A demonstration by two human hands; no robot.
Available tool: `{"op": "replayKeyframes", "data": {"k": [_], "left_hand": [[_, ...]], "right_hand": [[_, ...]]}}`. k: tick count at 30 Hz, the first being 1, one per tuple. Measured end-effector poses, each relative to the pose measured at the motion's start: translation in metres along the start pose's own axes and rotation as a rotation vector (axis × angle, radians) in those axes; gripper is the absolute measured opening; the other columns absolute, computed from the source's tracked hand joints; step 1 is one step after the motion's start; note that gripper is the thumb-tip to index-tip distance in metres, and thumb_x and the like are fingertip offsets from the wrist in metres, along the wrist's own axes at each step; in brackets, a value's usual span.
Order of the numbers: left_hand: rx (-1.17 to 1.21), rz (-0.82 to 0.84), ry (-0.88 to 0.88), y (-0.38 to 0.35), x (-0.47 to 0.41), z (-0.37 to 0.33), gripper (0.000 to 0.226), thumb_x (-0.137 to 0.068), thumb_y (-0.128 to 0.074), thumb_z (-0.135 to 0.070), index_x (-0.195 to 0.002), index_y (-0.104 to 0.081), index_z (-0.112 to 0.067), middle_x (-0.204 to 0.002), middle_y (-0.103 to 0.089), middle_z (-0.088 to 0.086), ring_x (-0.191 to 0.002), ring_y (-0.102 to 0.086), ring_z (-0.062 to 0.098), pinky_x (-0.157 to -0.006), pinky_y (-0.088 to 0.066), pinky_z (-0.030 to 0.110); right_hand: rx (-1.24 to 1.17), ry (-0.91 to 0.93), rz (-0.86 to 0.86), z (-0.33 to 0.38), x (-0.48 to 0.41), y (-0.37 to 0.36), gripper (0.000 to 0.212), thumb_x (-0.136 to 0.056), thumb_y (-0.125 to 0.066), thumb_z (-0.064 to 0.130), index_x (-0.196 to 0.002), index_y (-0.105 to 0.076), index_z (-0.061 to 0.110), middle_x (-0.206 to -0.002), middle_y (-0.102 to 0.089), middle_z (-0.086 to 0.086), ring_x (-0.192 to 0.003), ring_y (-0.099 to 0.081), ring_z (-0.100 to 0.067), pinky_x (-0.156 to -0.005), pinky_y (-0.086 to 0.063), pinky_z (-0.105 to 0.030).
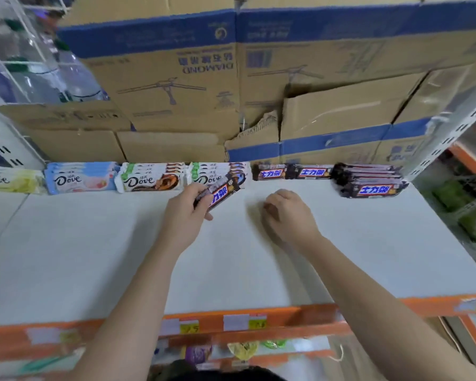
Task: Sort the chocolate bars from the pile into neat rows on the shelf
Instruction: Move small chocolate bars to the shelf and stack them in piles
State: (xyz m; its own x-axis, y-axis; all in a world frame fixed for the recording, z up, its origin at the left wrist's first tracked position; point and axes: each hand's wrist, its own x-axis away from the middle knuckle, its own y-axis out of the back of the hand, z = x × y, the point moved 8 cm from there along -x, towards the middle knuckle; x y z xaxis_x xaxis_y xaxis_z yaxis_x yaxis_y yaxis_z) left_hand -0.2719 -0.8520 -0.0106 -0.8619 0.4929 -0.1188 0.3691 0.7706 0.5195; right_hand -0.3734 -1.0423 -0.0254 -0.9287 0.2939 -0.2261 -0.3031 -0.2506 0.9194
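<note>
from my feed, at the far left of the white shelf (94, 257) i see a yellow dove stack (11, 180) against the back. next to it, packed side by side, come a pale blue dove stack (79, 178), a white-and-brown dove stack (151, 178) and a second white dove stack (217, 173). all of them are lined up in front of the cardboard boxes (176, 78). clear water bottles (39, 78) sit in a wire rack at the top left.

the left hand (186, 210) is clamped on a snickers bar (220, 195), thumb and fingers wrapped round its near end. the bar tilts up and to the right, and its far end overlaps the front of the second white dove stack. just right of that, two snickers bars (291, 172) lie flat, end to end, along the back of the shelf with their labels facing me.

the right hand (289, 213) is apart from the left, low over bare shelf in front of those two bars. its fingers are loosely curled under and i see nothing in them. i can't tell whether it touches the board.

further right, the snickers pile (368, 181) sits near the shelf's right end, several bars stacked unevenly, well apart from both hands. a white perforated upright (456, 127) rises beside the pile. an orange rail (300, 312) with yellow price tags (190, 327) runs along the near edge.
</note>
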Motion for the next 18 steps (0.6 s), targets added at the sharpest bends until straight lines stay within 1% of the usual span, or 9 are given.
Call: {"op": "replayKeyframes", "data": {"k": [1, 3, 5, 9, 12, 13, 16, 18], "left_hand": [[-0.028, 0.013, -0.010, -0.012, -0.002, -0.007, 0.008, -0.095, -0.050, -0.023, -0.100, -0.057, -0.024, -0.091, -0.070, 0.001, -0.074, -0.068, 0.013, -0.065, -0.047, 0.032], [-0.140, 0.014, -0.067, -0.037, -0.009, -0.026, 0.013, -0.095, -0.050, -0.024, -0.103, -0.059, -0.017, -0.095, -0.067, 0.004, -0.086, -0.061, 0.022, -0.066, -0.041, 0.033], [-0.213, -0.018, -0.135, -0.056, -0.019, -0.048, 0.016, -0.093, -0.054, -0.022, -0.104, -0.062, -0.014, -0.097, -0.066, 0.007, -0.093, -0.054, 0.026, -0.068, -0.036, 0.032], [-0.267, -0.073, -0.227, -0.088, -0.042, -0.076, 0.015, -0.086, -0.061, -0.015, -0.098, -0.067, -0.009, -0.094, -0.062, 0.007, -0.090, -0.054, 0.025, -0.071, -0.034, 0.028], [-0.335, -0.080, -0.213, -0.108, -0.057, -0.079, 0.019, -0.085, -0.063, -0.018, -0.101, -0.069, -0.010, -0.099, -0.065, 0.008, -0.092, -0.058, 0.027, -0.075, -0.042, 0.033], [-0.362, -0.077, -0.203, -0.113, -0.061, -0.079, 0.020, -0.085, -0.063, -0.019, -0.102, -0.069, -0.010, -0.101, -0.065, 0.008, -0.094, -0.058, 0.028, -0.074, -0.042, 0.034], [-0.432, -0.066, -0.210, -0.125, -0.070, -0.077, 0.020, -0.084, -0.064, -0.021, -0.101, -0.069, -0.012, -0.102, -0.067, 0.007, -0.095, -0.058, 0.027, -0.070, -0.037, 0.031], [-0.487, -0.072, -0.240, -0.128, -0.073, -0.078, 0.018, -0.084, -0.065, -0.023, -0.099, -0.069, -0.014, -0.099, -0.068, 0.006, -0.094, -0.058, 0.027, -0.074, -0.034, 0.033]], "right_hand": [[0.005, 0.015, 0.014, -0.009, 0.010, 0.002, 0.012, -0.083, -0.060, 0.018, -0.090, -0.066, 0.011, -0.091, -0.062, -0.008, -0.087, -0.054, -0.033, -0.070, -0.048, -0.038], [0.023, 0.024, 0.011, -0.031, 0.025, 0.012, 0.011, -0.083, -0.060, 0.020, -0.089, -0.066, 0.013, -0.088, -0.063, -0.007, -0.083, -0.054, -0.032, -0.071, -0.049, -0.039], [0.029, 0.039, 0.000, -0.051, 0.035, 0.021, 0.011, -0.082, -0.059, 0.020, -0.089, -0.066, 0.014, -0.087, -0.063, -0.006, -0.081, -0.055, -0.032, -0.073, -0.048, -0.039], [-0.031, 0.106, -0.059, -0.064, 0.047, 0.029, 0.014, -0.083, -0.056, 0.017, -0.093, -0.065, 0.012, -0.093, -0.063, -0.004, -0.082, -0.053, -0.028, -0.076, -0.045, -0.037], [-0.066, 0.129, -0.080, -0.065, 0.049, 0.029, 0.014, -0.082, -0.057, 0.016, -0.092, -0.064, 0.012, -0.092, -0.062, -0.004, -0.081, -0.054, -0.029, -0.076, -0.045, -0.038], [-0.077, 0.129, -0.080, -0.066, 0.049, 0.028, 0.014, -0.081, -0.057, 0.016, -0.092, -0.064, 0.012, -0.091, -0.062, -0.004, -0.081, -0.053, -0.030, -0.076, -0.045, -0.039], [-0.108, 0.122, -0.080, -0.069, 0.046, 0.029, 0.015, -0.080, -0.057, 0.015, -0.093, -0.064, 0.013, -0.091, -0.061, -0.003, -0.081, -0.052, -0.029, -0.075, -0.045, -0.040], [-0.117, 0.119, -0.074, -0.069, 0.046, 0.027, 0.015, -0.080, -0.056, 0.015, -0.093, -0.064, 0.014, -0.092, -0.061, -0.001, -0.081, -0.051, -0.028, -0.074, -0.045, -0.040]]}}
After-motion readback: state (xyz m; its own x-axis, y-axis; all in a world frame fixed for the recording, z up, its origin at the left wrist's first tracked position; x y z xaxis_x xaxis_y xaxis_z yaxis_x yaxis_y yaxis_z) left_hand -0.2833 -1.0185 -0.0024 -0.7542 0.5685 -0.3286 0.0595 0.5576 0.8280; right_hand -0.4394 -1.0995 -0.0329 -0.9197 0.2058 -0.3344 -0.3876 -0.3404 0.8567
